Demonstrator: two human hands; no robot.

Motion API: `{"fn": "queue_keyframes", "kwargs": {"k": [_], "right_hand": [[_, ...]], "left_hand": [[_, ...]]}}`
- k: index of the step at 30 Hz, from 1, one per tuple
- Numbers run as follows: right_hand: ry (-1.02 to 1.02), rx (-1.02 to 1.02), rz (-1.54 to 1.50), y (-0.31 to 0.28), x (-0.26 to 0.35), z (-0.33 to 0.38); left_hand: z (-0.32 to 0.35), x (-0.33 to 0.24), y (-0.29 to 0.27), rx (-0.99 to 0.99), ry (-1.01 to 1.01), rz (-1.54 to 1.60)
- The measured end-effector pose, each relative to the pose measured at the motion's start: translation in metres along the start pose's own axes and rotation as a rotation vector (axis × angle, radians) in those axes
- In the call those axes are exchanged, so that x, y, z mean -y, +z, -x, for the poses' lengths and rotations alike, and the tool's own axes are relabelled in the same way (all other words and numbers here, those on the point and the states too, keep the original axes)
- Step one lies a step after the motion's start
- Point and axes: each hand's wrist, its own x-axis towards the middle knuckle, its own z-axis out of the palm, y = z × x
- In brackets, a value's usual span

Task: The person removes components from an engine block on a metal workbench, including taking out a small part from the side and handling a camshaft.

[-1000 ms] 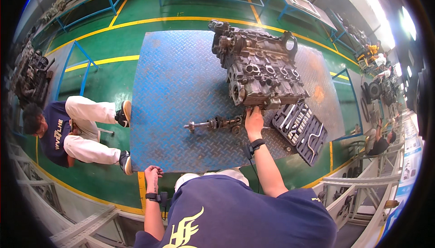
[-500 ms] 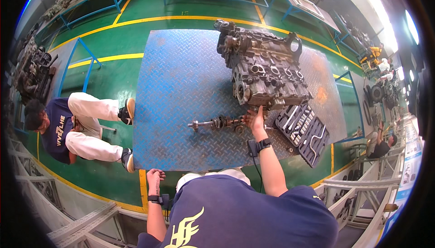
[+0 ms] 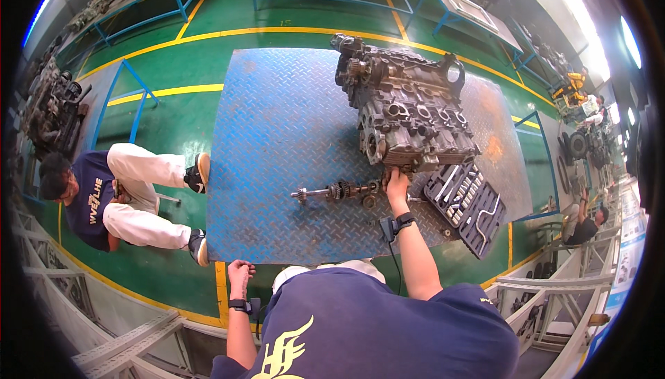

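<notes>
Two hands apart, right hand [image 3: 397, 183] touching engine block [image 3: 405, 116] near gear shaft [image 3: 337, 190], grip unclear, left hand [image 3: 240, 275] loosely curled, empty, at blue platform [image 3: 277, 136] edge.

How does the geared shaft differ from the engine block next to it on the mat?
The geared shaft is slim and lies flat, crosswise; the engine block is bulky and stands far taller. The right hand reaches the block's near end, beside the shaft's end. Both are grimy metal on the blue plate.
</notes>
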Motion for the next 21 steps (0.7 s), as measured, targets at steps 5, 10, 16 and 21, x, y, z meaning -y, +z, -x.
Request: {"fn": "queue_keyframes", "kwargs": {"k": [5, 10, 16, 21], "right_hand": [[0.664, 0.406, -1.424, -0.004, 0.009, -0.002], [0.579, 0.179, -0.751, 0.001, 0.035, 0.021], [-0.411, -0.058, 0.689, -0.017, 0.02, 0.026], [-0.471, -0.106, 1.099, 0.0, 0.037, 0.022]], "left_hand": [[-0.004, 0.003, 0.004, 0.033, 0.052, 0.03], [0.0, -0.002, -0.006, 0.022, 0.058, 0.081], [-0.002, -0.001, -0.013, -0.039, 0.159, 0.124], [0.01, 0.007, -0.019, -0.073, 0.177, 0.139]]}}
